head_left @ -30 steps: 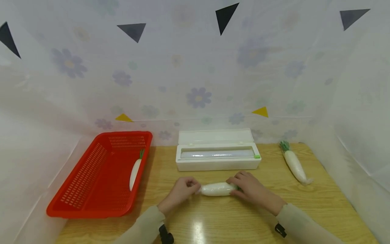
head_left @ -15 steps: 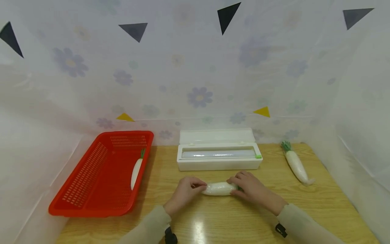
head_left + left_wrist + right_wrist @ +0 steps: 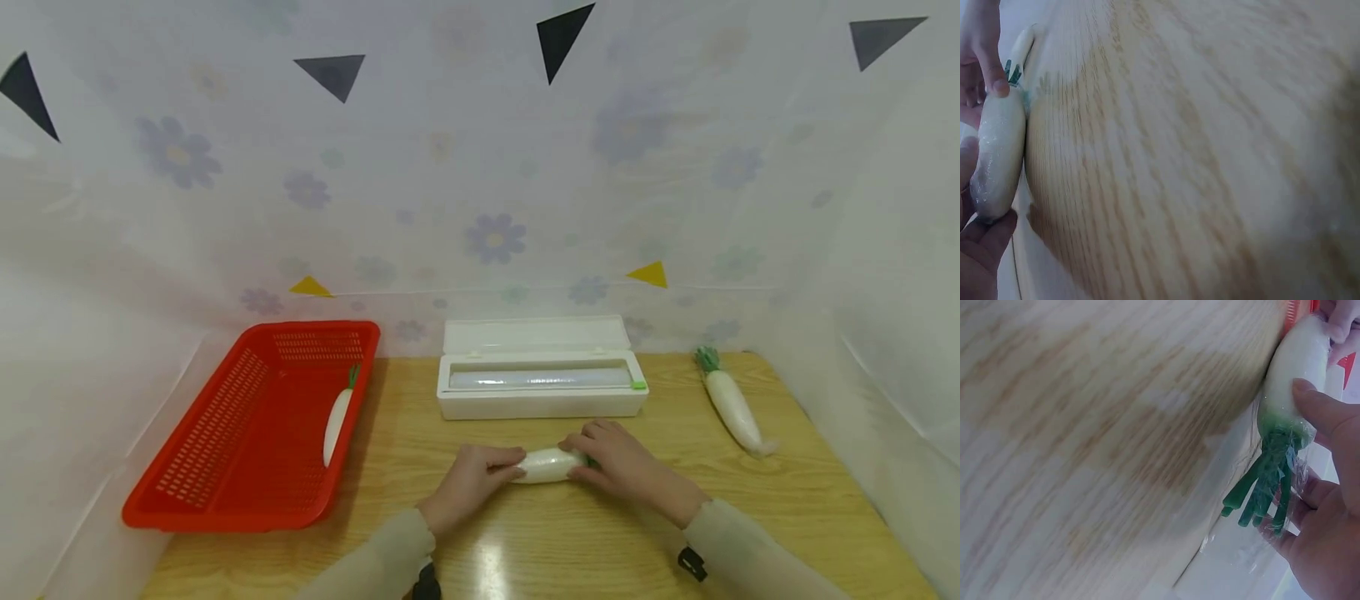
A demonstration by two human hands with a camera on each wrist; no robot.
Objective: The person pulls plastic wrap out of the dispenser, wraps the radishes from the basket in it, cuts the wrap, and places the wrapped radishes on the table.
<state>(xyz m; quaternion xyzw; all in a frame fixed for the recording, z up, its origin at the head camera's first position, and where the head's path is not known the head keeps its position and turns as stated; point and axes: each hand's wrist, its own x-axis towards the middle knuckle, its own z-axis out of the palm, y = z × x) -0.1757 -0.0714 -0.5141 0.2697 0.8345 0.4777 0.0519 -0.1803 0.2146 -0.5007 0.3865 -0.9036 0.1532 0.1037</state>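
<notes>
A white radish [image 3: 546,466] with green leaf stubs lies on the wooden table, wrapped in shiny clear film. My left hand [image 3: 474,483] grips its tapered end between thumb and fingers. At the leafy end my right hand [image 3: 618,467] holds the radish, thumb on the near side and fingers on the far side. The right wrist view shows the green leaves [image 3: 1267,481] under crinkled film that sticks out loosely past them. In the left wrist view the radish [image 3: 1002,147] spans between both hands, its tip partly hidden by left fingers [image 3: 988,247].
Behind the hands stands a white cling film box [image 3: 543,406], lid up, a film roll [image 3: 540,379] inside. At left, a red basket [image 3: 225,521] holds another radish [image 3: 337,427]. A wrapped radish [image 3: 735,411] lies at right. Patterned white sheeting [image 3: 495,167] encloses the table.
My left hand has moved right, from pinching film at the radish's tip to gripping the tapered end itself. My right hand has stayed at the leafy end.
</notes>
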